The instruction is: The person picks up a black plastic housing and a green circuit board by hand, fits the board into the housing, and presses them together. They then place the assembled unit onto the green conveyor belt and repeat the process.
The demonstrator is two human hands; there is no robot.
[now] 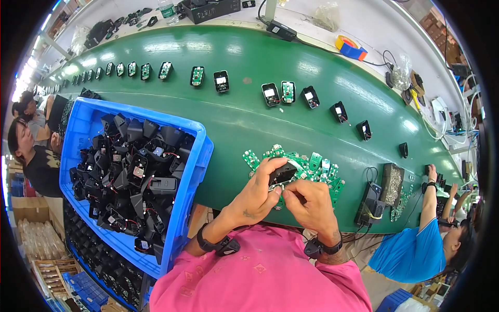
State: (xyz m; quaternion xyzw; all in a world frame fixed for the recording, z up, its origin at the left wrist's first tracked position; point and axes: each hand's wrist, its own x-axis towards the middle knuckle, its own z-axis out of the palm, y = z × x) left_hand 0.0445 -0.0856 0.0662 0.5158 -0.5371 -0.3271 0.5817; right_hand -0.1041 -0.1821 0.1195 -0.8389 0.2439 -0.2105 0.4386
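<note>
Running across the view, green conveyor belt (249, 73) w/ a row of black housings; blue crate (200, 156) of black housings at left; pile of green circuit boards (322, 166); left hand (257, 195) & right hand (309, 203) both pinching one black housing (283, 173) over that pile.

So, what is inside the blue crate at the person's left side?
The blue crate holds a heap of black plastic housings, many with thin red and black wires and small square parts showing. The lower layers and the crate's bottom are covered by the pile, so they cannot be seen.
</note>
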